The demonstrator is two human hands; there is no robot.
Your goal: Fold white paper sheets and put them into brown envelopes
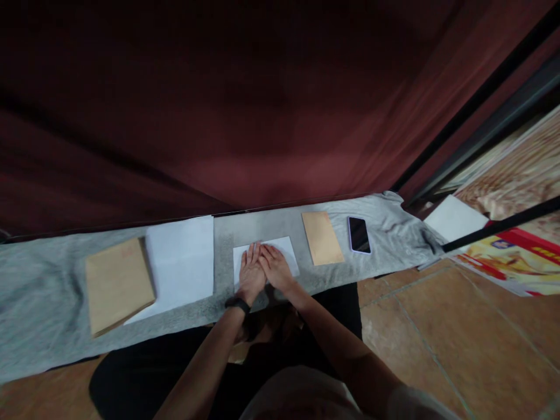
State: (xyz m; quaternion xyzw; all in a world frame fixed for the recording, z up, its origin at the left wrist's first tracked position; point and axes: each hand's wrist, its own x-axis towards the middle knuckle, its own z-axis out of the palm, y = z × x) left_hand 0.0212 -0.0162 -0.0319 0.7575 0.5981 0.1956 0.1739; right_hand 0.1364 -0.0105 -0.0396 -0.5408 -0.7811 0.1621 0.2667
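My left hand, with a dark watch at its wrist, lies flat on a small white sheet of paper, which looks folded. Beside it and touching it is my right hand, also flat, its fingertips reaching over the left hand's edge. Both hands have their fingers stretched out and grip nothing. Part of the sheet is hidden under them. To the right lies a tan envelope. Left of the hands is a larger stack of white paper, partly covered by brown envelopes.
A grey cloth covers the narrow bench. A phone with a dark screen rests right of the tan envelope. Behind hangs a dark red curtain. At the right are a black frame bar and a colourful printed box.
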